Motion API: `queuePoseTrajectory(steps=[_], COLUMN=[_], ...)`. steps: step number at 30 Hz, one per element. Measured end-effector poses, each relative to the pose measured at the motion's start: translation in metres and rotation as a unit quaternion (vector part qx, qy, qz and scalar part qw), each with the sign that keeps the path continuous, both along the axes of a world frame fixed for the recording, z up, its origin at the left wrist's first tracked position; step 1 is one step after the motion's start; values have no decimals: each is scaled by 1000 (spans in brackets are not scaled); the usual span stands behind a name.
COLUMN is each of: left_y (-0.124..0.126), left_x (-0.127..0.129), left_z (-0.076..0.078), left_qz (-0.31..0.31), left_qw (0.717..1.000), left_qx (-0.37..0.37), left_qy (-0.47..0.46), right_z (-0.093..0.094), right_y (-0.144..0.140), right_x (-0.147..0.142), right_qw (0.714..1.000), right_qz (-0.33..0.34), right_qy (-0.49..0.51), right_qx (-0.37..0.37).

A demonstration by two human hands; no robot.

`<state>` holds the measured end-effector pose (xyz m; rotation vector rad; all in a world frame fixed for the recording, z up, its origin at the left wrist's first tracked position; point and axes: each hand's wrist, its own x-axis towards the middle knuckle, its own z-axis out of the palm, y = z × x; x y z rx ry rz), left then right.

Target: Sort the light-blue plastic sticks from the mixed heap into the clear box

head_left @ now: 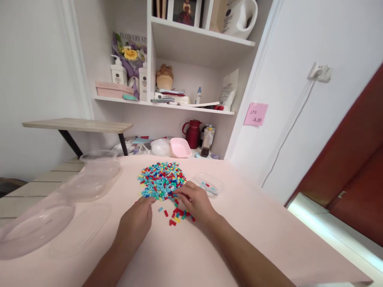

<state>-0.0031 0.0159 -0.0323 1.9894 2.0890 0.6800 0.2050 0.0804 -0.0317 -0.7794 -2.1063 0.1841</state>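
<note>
A heap of small toy building bricks (160, 179) in blue, red, yellow and green lies on the pink tabletop. My left hand (136, 221) is at the heap's near left edge, its fingers closed together; whether a brick is between them is hidden. At the near right edge, my right hand (196, 201) has its fingers bent in and touching the heap, and any brick in them is too small to make out. Mostly red loose bricks (178, 213) are scattered between the two hands. Beyond my right hand, a clear plastic container (217, 184) holds several blue and red bricks.
Clear plastic containers (92, 181) and lids (80, 231) line the table's left side. At the back stand a pink tray (180, 148), a dark red jug (194, 134) and a bottle (207, 141). Shelves (191, 108) hang above, and a small wooden stand (77, 124) is at left.
</note>
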Motion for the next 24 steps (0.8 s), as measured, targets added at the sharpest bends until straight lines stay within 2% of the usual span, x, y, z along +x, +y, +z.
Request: queuePoseTrajectory(steps=[5, 8, 14, 24], left_y=[-1, -2, -6, -6], left_x=[-1, -3, -1, -1], left_z=[-2, -2, 4, 2], left_qz=[17, 17, 16, 5], left_qw=[1000, 1000, 1000, 1000], left_qx=[4, 17, 4, 13], left_qy=[-13, -13, -6, -19], right_z=[-4, -2, -1, 0], right_y=[-7, -15, -20, -21], right_x=[-14, -20, -21, -24], right_qw=[991, 981, 973, 971], right_qz=[49, 74, 85, 91], right_qy=[-115, -172, -212, -221], right_qx=[51, 49, 26, 4])
